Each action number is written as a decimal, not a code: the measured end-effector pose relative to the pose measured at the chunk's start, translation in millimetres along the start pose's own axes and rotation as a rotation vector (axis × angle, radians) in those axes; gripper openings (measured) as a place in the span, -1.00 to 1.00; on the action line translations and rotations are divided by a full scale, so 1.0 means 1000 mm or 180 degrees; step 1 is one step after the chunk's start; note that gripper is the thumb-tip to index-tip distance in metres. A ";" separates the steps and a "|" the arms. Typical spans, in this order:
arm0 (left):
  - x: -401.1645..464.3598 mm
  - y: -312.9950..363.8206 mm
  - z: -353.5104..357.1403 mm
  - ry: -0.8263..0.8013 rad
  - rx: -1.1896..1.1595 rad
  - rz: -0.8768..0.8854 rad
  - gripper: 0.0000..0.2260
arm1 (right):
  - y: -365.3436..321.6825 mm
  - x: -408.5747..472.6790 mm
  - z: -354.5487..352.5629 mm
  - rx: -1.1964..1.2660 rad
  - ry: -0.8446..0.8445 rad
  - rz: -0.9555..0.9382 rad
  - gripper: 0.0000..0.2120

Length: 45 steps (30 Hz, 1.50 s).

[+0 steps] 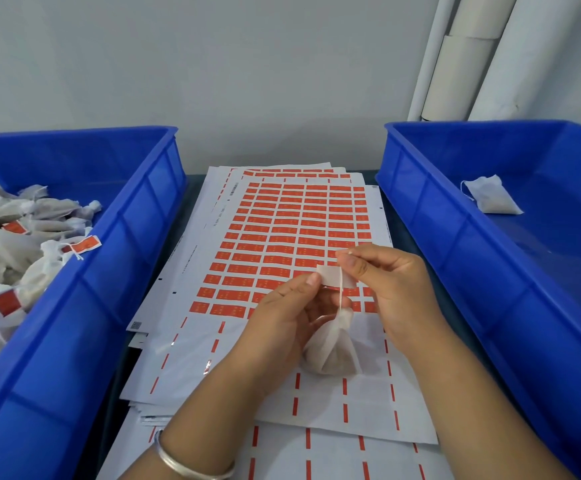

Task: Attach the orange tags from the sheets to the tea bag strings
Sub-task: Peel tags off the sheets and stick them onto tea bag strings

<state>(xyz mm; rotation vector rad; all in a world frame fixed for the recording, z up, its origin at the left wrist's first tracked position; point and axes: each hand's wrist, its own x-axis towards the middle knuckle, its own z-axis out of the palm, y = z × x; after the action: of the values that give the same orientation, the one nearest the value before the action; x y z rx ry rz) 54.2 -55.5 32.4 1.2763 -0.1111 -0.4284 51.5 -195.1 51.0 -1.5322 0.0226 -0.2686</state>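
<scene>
Here, 2 hands work together above the tag sheets (282, 237): left hand (282, 317) pinches a tag (334, 276), apparently blank-side up; right hand (386, 282) pinches the string (341, 292); tea bag (334, 348) hangs below.

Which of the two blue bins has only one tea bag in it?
The right blue bin: a single untagged tea bag lies near its far end. The left blue bin holds a heap, several already tagged orange.
</scene>
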 end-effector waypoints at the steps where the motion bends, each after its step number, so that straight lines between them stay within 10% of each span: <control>1: 0.000 0.000 0.000 -0.0017 0.0005 -0.0005 -0.74 | 0.000 0.000 0.000 0.0000 0.0021 0.0001 -0.84; 45: 0.000 0.006 -0.006 -0.0131 -0.0203 -0.0385 -0.80 | 0.005 0.000 0.000 -0.0153 -0.0361 -0.0264 -0.87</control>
<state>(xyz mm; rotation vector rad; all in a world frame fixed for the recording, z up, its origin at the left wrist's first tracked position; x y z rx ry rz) 57.8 -49.4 36.1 1.2156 -0.0547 -0.5582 52.1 -195.4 45.7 -1.5962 -0.1252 -0.2482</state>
